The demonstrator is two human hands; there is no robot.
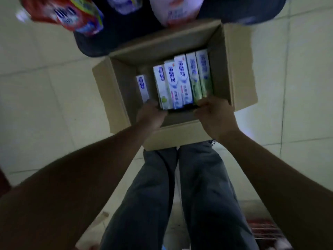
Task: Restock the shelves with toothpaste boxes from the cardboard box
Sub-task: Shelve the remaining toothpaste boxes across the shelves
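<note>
An open cardboard box (239, 69) stands on the floor in front of my legs. Inside it several toothpaste boxes (180, 82) stand side by side in a row, white with blue and green print. One smaller toothpaste box (142, 88) stands apart at the left. My left hand (151, 114) reaches over the near wall, its fingers at the near left end of the row. My right hand (214, 114) presses against the near right end, at the green boxes. Both hands clasp the row between them; the fingertips are hidden behind the boxes.
A dark basket (117, 33) at the top holds a red bag (59, 13) and pale packs (173, 11). Pale floor tiles (45, 98) surround the cardboard box. My dark trouser legs (180, 195) fill the lower middle. Something red lies at the lower right (261, 226).
</note>
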